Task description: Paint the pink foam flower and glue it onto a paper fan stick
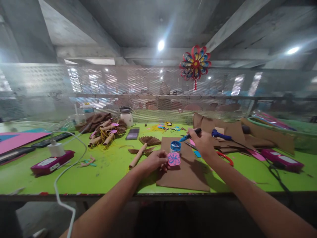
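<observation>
Between the fingers of my left hand (156, 162) is a pink paper flower (174, 159) with blue painted strokes radiating from its middle. My right hand (201, 142) grips a paintbrush (190, 135) with a dark handle and a blue front part. Its tip points down to the left, at the rim of a small paint jar (175, 146) streaked with blue. Whether the bristles touch the paint is too small to tell. The jar stands on a brown cardboard sheet (183, 178), just behind the paper flower. Both hands are above this sheet.
A folded brown paper fan on a rolled stick (138, 155) lies left of the cardboard. Farther left are several paper rolls (106, 132) and a purple power strip (52, 162). Red-handled scissors (225, 158), a blue glue gun (221, 135) and another power strip (281, 160) lie right.
</observation>
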{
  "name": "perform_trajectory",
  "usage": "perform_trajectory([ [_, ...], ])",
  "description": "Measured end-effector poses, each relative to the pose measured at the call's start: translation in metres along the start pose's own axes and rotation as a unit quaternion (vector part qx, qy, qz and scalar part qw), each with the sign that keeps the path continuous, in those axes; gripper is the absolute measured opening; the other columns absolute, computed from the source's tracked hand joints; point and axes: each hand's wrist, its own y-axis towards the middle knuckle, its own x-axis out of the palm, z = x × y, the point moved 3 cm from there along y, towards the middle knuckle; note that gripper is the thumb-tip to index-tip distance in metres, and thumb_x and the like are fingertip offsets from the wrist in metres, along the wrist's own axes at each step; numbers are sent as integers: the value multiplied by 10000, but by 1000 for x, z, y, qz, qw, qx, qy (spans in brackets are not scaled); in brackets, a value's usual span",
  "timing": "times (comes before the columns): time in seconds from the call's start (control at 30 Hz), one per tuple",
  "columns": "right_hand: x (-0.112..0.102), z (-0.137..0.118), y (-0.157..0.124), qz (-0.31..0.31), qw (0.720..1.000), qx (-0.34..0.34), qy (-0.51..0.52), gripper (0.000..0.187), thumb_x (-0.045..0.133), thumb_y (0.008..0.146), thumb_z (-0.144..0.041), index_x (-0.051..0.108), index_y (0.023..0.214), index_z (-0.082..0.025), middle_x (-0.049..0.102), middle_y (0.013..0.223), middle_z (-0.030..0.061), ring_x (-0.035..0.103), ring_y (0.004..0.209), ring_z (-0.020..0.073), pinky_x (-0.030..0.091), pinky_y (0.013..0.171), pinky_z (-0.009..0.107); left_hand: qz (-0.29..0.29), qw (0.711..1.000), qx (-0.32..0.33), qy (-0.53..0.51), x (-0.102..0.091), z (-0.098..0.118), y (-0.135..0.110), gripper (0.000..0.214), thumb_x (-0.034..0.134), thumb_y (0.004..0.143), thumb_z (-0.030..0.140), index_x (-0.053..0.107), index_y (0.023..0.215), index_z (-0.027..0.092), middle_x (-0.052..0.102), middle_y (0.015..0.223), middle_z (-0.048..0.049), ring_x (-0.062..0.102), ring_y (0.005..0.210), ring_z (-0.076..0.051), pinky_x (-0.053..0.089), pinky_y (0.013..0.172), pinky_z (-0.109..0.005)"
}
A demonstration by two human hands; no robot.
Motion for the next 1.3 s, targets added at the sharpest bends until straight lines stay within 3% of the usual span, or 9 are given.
perform_trajectory([
  [0.2,18,18,18,-10,997,3,-81,425,523,754,-523,617,604,-137,523,504,9,454,507,135,333,503,247,0,1000,0,-27,0,2,-1,118,585,730,234,493,749,163,604,635,-22,594,583,-141,465,599,-286],
  [0.47,39,37,20,-77,990,-13,-121,392,508,746,-511,566,597,-153,530,555,14,449,546,137,328,526,252,11,1000,-1,-29,1,4,-2,139,596,730,253,501,746,154,602,618,-28,597,583,-146,480,594,-299],
  [0.67,41,42,12,-130,983,-23,-130,424,493,746,-534,457,520,-177,441,498,-19,377,501,113,270,483,247,5,999,-1,-32,2,5,-2,151,609,724,252,499,748,151,602,611,-22,586,571,-131,477,583,-278],
  [1.0,41,46,9,-145,983,-9,-116,461,440,787,-565,438,528,-183,399,499,-27,366,507,118,263,493,254,0,1000,-6,-16,0,1,1,142,592,735,261,492,754,162,607,626,-15,597,596,-134,473,597,-274],
  [1.13,39,48,7,-142,984,-8,-111,472,445,787,-575,412,512,-194,397,472,-30,367,487,120,263,480,254,4,1000,1,-8,0,0,1,137,589,739,260,492,746,164,602,618,-9,586,578,-127,471,587,-272],
  [1.3,31,41,6,-107,991,-14,-77,477,485,753,-615,511,568,-176,457,481,-21,404,489,122,308,487,250,15,1000,5,-5,2,2,-1,138,591,734,250,492,746,154,597,617,-10,565,539,-116,459,565,-263],
])
